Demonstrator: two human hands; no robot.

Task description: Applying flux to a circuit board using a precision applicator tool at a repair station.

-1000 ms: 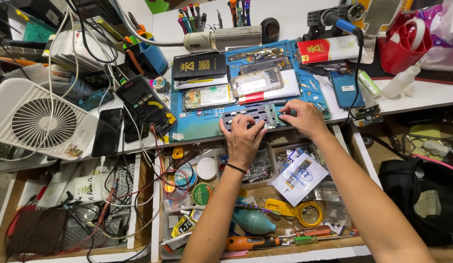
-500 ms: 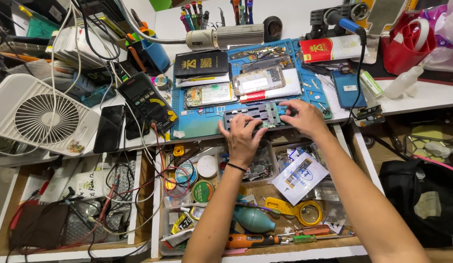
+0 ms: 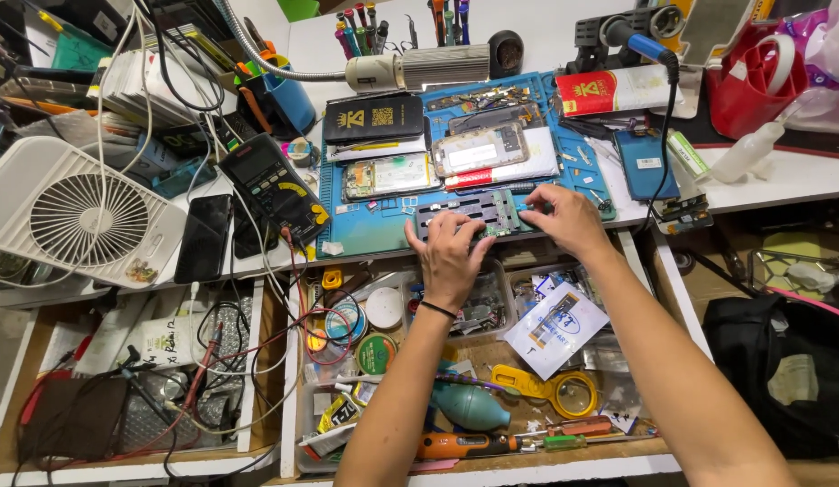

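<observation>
A grey circuit-board holder with a green board clamped in it lies on the front part of a blue work mat. My left hand rests on the holder's near left side, fingers curled over its edge. My right hand grips the holder's right end with its fingertips. Behind the holder on the mat lie an opened phone, a phone body with its screen side up and a black box.
A black multimeter with red leads sits left of the mat, a white fan further left. An open drawer below holds a teal air blower, yellow magnifier, screwdrivers, solder rolls. A black bag sits right.
Both hands stay on the holder; the left hand has shifted slightly toward its near edge. The view has moved a little.
</observation>
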